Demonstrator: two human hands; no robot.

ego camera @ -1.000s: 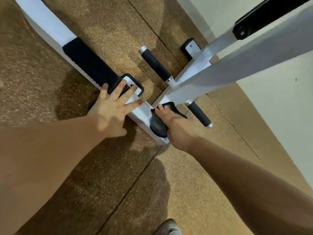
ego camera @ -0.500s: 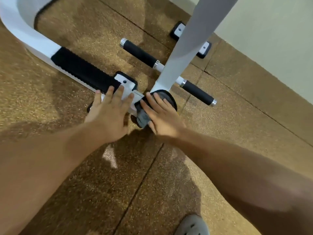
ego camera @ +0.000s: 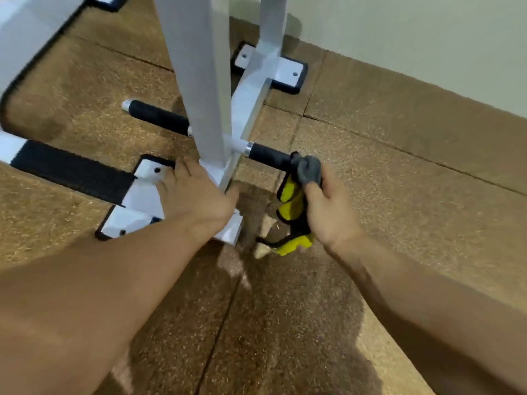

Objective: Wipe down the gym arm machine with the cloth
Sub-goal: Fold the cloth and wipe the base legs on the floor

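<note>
**Gym arm machine point(ego camera: 196, 52): cloth at the tip of the right grip**

Its white frame fills the upper left of the view and stands on a speckled brown floor point(ego camera: 385, 181) close to a pale wall point(ego camera: 399, 38). A square post point(ego camera: 209, 132) rises from the base. A black tread strip point(ego camera: 71, 172) runs along the left rail and ends at a bolted base plate point(ego camera: 148, 173). Two black grips stick out low on either side of the post, the left grip point(ego camera: 159, 116) bare and the right grip point(ego camera: 268, 156) under work.

The left hand point(ego camera: 196, 195) lies flat with fingers spread at the foot of the post, beside the base plate, bracing the body. The right hand point(ego camera: 328, 212) is curled round the cloth point(ego camera: 309, 169). The grey bunch of it is pushed up against the outer end of the right grip, and a yellow part hangs loose below the fist.

The step in hand looks like wiping that right grip. To do it well, wrap the cloth right round the bar rather than dabbing at its tip. Draw it from the steel collar by the post out to the end, turning the wrist so the underside is covered too. Gather the hanging yellow tail into the palm first so it does not drag on the floor and pick up grit. Lean on the flat left hand for balance during the stroke.
</note>
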